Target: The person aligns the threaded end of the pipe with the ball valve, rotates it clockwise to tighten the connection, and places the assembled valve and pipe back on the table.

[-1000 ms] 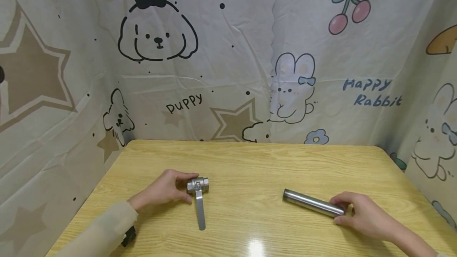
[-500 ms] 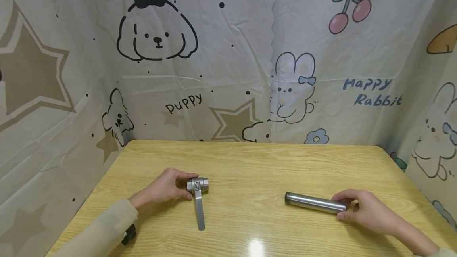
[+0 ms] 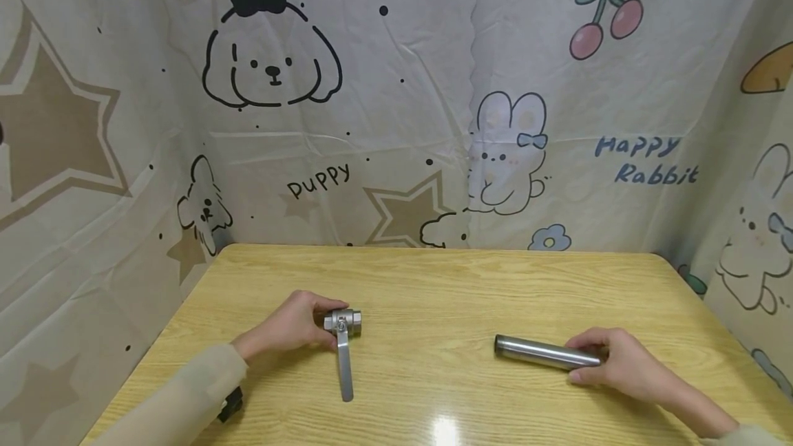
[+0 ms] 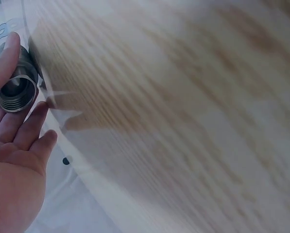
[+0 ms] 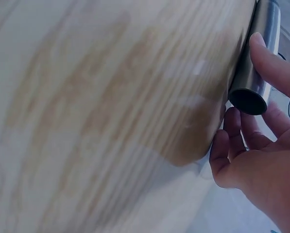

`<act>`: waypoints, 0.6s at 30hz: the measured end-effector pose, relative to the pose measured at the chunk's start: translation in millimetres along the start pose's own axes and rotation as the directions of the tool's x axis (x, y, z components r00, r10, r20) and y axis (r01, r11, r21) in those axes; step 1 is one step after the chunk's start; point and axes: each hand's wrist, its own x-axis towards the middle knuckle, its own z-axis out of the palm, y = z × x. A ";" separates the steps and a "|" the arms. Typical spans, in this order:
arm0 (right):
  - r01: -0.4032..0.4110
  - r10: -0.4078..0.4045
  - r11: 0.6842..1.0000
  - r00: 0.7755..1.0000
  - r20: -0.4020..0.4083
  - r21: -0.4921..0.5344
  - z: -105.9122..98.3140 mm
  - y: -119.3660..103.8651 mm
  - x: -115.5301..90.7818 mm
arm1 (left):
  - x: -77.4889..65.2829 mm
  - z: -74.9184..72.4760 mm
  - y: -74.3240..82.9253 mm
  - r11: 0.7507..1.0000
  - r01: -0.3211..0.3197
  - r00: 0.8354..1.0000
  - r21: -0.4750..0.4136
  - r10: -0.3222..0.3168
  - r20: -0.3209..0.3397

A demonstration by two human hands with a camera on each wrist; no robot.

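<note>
My left hand (image 3: 296, 322) pinches one end of a steel ball valve (image 3: 344, 322) between thumb and fingers, at the left of the table. Its long flat lever handle points toward me. In the left wrist view the threaded bore of the valve (image 4: 17, 94) faces the camera, with the thumb over its body. At the right, my right hand (image 3: 628, 367) grips the near end of a shiny metal pipe (image 3: 539, 351), whose far end points left. The right wrist view shows the open end of the pipe (image 5: 251, 99), thumb on one side and fingers on the other.
A light wood-grain table (image 3: 421, 301) carries everything. Behind it and at both sides hangs a pale printed cloth (image 3: 396, 88). A small black object (image 3: 232, 405) shows beside the left sleeve.
The pipe has turned to lie more nearly level across the view, and my right hand has shifted its hold slightly along it. My left hand and the valve have barely moved.
</note>
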 end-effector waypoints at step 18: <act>-0.031 0.036 0.996 0.998 -0.057 0.085 -1.3 -4.8 -4.0 | -3.7 -6.4 6.3 0.997 0.015 0.999 -0.081 -0.018 -0.040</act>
